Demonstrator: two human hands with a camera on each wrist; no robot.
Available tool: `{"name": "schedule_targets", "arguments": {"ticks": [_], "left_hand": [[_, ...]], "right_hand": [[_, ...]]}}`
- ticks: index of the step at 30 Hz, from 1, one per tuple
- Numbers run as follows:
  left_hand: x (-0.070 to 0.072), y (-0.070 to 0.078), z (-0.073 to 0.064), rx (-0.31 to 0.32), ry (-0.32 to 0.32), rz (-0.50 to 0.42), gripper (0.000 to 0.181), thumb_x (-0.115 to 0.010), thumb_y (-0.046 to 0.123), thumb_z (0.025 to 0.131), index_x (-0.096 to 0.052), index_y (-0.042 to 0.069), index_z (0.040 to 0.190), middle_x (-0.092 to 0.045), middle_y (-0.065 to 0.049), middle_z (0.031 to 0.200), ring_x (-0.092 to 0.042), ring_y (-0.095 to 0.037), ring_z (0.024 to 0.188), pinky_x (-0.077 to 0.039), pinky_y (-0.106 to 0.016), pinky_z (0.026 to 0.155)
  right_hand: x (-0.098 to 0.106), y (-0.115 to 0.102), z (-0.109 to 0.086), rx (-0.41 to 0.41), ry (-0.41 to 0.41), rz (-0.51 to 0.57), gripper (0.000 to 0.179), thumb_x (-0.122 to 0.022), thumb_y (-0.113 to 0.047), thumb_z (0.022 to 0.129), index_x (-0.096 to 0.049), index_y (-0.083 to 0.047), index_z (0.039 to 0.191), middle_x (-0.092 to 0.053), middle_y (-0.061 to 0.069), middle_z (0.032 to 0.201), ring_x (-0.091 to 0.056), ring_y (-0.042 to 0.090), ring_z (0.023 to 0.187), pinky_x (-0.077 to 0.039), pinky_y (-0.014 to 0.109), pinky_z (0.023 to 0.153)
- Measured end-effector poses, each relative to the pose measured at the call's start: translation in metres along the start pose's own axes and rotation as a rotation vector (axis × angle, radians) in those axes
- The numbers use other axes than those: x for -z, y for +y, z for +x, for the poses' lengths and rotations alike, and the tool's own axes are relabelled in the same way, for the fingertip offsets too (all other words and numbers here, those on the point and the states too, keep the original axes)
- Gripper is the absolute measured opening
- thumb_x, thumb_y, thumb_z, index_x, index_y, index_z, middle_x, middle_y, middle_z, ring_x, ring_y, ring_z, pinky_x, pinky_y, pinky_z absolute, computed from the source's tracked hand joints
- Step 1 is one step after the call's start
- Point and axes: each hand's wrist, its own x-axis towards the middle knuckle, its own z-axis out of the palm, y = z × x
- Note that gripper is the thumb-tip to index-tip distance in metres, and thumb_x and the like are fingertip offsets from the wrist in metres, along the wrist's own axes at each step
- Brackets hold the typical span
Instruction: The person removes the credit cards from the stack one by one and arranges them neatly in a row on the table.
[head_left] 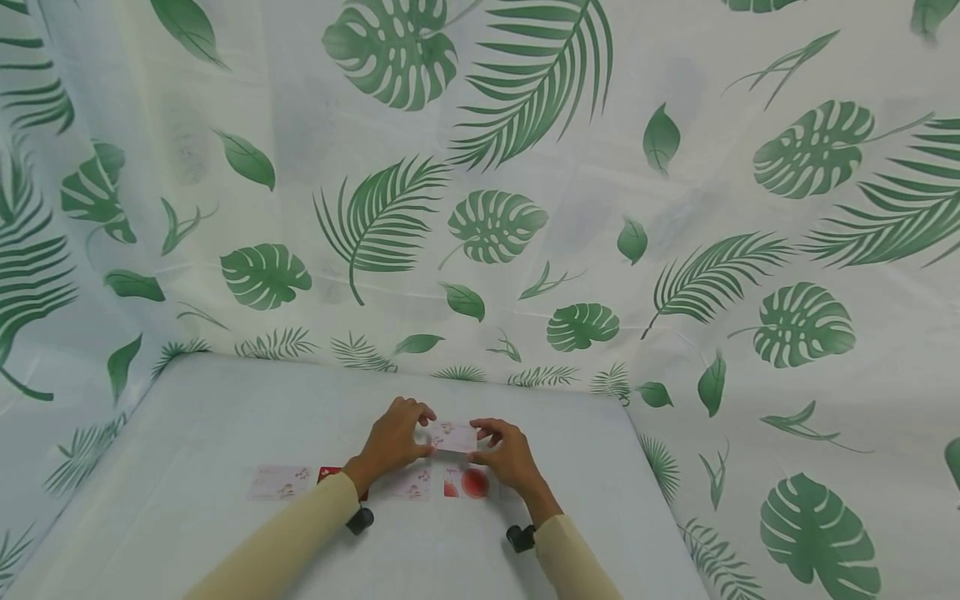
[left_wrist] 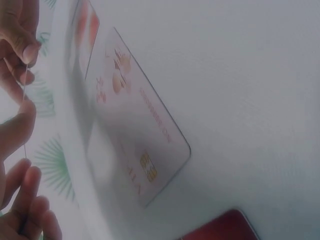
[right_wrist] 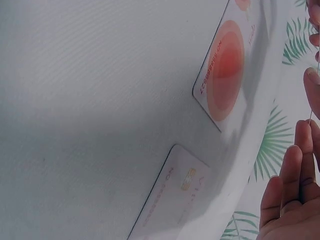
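Note:
A pale pink card with a floral print (head_left: 453,437) is held up above the white table by both hands. My left hand (head_left: 392,440) pinches its left edge between thumb and fingers; my right hand (head_left: 513,458) pinches the right edge. Seen from the left wrist, the held card is edge-on, a thin line between the fingertips. Below it on the table lie a pink chip card (left_wrist: 135,120) and a white card with a red circle (right_wrist: 226,70). A pale VIP card (right_wrist: 175,200) lies to the right of the circle card, mostly hidden by my right wrist in the head view.
Another pale pink card (head_left: 279,482) lies at the left of the row. Beside it, a red card (head_left: 328,473) is partly covered by my left forearm. The white table (head_left: 187,433) meets a leaf-patterned curtain (head_left: 510,317) at the back and sides.

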Motion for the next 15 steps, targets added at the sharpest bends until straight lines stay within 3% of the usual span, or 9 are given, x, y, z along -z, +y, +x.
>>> {"name": "schedule_targets", "arguments": {"ticks": [6,15], "left_hand": [[0.0,0.0071,0.0002,-0.007,0.009,-0.029,0.051,-0.096,0.03,0.079,-0.071,0.016,0.121,-0.069,-0.002,0.105,-0.053,-0.016,0.102,-0.056,-0.037,0.088],[-0.0054,0.0109,0.0014,-0.016,0.007,-0.01,0.049,-0.095,0.033,0.08,-0.071,0.018,0.12,-0.068,0.002,0.104,-0.053,-0.013,0.1,-0.057,-0.033,0.087]], "right_hand": [[0.0052,0.0004,-0.0037,-0.006,0.004,-0.002,0.055,-0.093,-0.012,0.08,-0.074,-0.021,0.13,-0.071,0.003,0.11,-0.057,0.02,0.099,-0.047,0.033,0.085],[0.0102,0.0058,-0.0075,-0.009,0.015,0.004,0.054,-0.093,-0.011,0.08,-0.075,-0.022,0.129,-0.071,0.003,0.11,-0.057,0.021,0.099,-0.047,0.032,0.083]]}}
